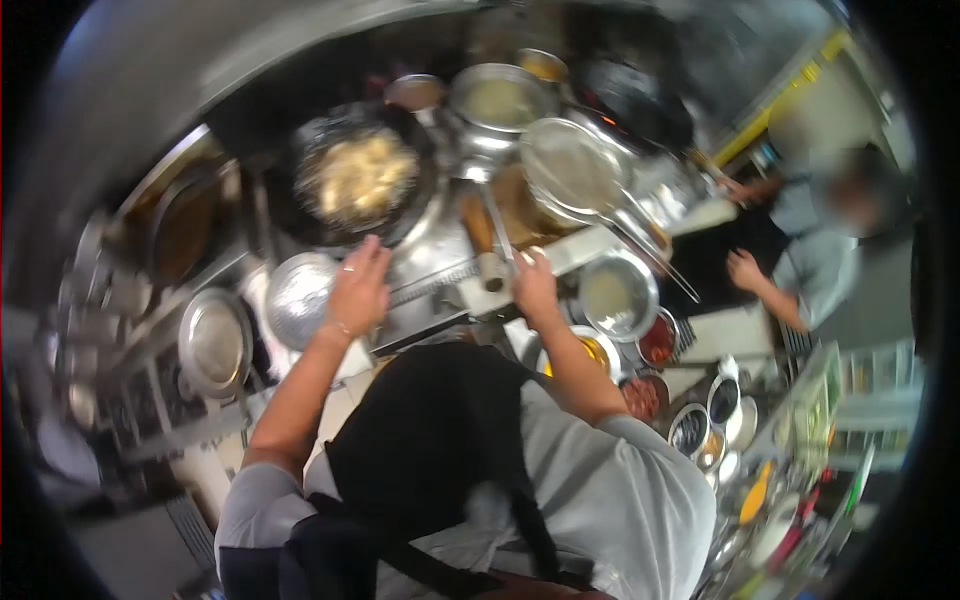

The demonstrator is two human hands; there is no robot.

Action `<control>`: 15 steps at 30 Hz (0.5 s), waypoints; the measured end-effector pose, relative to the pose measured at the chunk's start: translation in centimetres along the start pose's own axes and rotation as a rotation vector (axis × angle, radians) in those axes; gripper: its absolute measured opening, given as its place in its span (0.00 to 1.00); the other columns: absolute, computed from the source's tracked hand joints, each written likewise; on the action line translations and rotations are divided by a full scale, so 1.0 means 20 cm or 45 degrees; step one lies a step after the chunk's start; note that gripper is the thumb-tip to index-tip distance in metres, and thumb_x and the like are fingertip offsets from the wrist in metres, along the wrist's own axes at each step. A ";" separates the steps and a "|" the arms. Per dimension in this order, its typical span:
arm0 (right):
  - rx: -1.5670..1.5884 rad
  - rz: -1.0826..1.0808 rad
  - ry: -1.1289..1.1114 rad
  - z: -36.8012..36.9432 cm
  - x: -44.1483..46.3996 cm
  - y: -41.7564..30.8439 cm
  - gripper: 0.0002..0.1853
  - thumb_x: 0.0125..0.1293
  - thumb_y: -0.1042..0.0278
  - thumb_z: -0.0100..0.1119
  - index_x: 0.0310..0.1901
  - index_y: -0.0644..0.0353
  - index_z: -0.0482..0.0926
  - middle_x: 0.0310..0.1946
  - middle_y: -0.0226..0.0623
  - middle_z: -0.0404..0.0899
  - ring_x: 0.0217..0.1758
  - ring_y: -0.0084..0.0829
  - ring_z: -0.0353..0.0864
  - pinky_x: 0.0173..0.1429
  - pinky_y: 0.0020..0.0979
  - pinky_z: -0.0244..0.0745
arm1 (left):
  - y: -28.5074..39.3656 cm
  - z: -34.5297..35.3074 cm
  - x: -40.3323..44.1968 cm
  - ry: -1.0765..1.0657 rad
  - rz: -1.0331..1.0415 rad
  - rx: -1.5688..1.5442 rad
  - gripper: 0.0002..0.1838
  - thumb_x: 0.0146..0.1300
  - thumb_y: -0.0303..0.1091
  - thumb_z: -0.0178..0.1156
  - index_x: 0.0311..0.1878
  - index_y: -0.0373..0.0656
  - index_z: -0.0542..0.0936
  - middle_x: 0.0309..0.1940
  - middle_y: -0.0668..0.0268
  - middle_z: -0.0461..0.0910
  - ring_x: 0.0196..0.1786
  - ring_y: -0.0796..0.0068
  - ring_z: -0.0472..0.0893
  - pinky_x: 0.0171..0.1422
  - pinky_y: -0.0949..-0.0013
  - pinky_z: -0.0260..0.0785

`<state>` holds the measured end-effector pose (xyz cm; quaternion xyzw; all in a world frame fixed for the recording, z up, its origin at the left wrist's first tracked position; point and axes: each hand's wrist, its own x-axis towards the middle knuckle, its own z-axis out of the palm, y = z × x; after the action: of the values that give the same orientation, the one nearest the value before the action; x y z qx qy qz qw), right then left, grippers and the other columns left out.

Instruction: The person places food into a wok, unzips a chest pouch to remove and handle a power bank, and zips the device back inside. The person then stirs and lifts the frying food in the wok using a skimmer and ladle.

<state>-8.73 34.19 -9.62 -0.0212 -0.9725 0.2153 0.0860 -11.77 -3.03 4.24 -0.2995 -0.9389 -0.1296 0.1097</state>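
Note:
My left hand (360,288) is near the lower rim of a black wok (432,185), its fingers stretched out and nothing seen in them. Pale yellow pieces (365,175) bubble in oil inside that wok. To the right, my right hand (535,288) has its fingers closed around the handle end of a metal ladle (493,208), whose bowl points away from me. Beside the ladle lies a thick wooden handle (478,228). A round perforated metal lid or strainer (300,300) sits just left of my left hand.
Mesh strainers (570,165) and a pot (500,100) stand behind the ladle. Another wok (635,105) is at the back right. Bowls of ingredients (618,295) line my right side. A co-worker (820,265) stands at the right. A round metal lid (215,342) is at the left.

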 end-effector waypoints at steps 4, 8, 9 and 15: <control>-0.229 -0.056 0.508 -0.71 -0.01 0.01 0.35 0.60 0.66 0.73 0.72 0.43 0.76 0.67 0.48 0.75 0.68 0.52 0.74 0.70 0.51 0.72 | -0.08 0.21 0.16 -0.087 -0.197 0.109 0.32 0.66 0.37 0.66 0.71 0.32 0.73 0.72 0.45 0.72 0.71 0.41 0.73 0.76 0.47 0.66; -0.544 0.414 0.495 -1.31 -0.09 0.31 0.29 0.58 0.58 0.78 0.61 0.54 0.80 0.58 0.45 0.81 0.61 0.50 0.79 0.64 0.48 0.77 | -0.11 0.23 0.29 -0.090 -0.320 0.130 0.18 0.71 0.38 0.62 0.56 0.34 0.83 0.56 0.46 0.84 0.60 0.42 0.82 0.66 0.46 0.73; -0.595 0.453 0.427 -1.32 -0.12 0.52 0.30 0.57 0.53 0.79 0.59 0.55 0.81 0.55 0.45 0.82 0.58 0.52 0.80 0.60 0.49 0.78 | -0.13 0.23 0.31 -0.088 -0.342 0.140 0.18 0.71 0.38 0.62 0.56 0.34 0.83 0.56 0.46 0.84 0.60 0.42 0.82 0.66 0.46 0.73; -0.093 0.635 -0.046 -1.39 -0.16 0.86 0.30 0.51 0.49 0.83 0.47 0.60 0.79 0.38 0.53 0.87 0.44 0.54 0.88 0.50 0.48 0.79 | -0.25 0.37 0.32 -0.102 -0.408 0.025 0.19 0.78 0.43 0.54 0.37 0.40 0.84 0.42 0.47 0.87 0.48 0.41 0.85 0.57 0.44 0.76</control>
<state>-0.56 61.01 7.51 -0.2599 -0.9457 0.1948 0.0119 -20.68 -1.27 -1.77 -0.1499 -0.9794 -0.1241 0.0530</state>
